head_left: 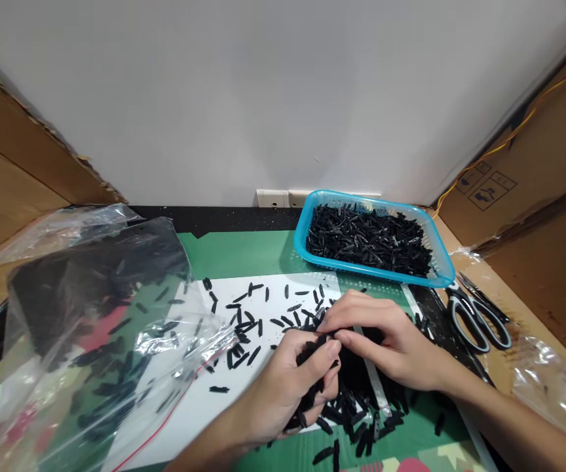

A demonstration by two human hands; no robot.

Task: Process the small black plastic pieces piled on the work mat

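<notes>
At the near side of the surface [268,455], loose black pieces [356,410] lie heaped under and beside the hands. The left hand [307,380] is closed around a clump of them. The right hand [386,334] reaches over from the right, thumb and fingertips close together at the top of that clump; whether they pinch a piece, I cannot tell. Both hands and wrists block part of the heap and of the white sheet [194,419], where more pieces are scattered.

A clear bag [111,328] with a red seal line spreads over the left of the surface and covers the sheet's left part; dark pieces show through it. Towards the right edge lie crumpled plastic [548,373], then scissors [477,321], handles nearer, beside a slim metal tool [487,301].

Farther off, a blue basket [300,236] full of pieces stands right of centre near the back edge, close to the scissors. Another clear bag [61,233] lies at the back left corner. Cardboard [18,151] flanks both sides, a yellow-orange wire [509,137] runs along the right one, and a socket [273,198] sits low on the wall [263,98].
</notes>
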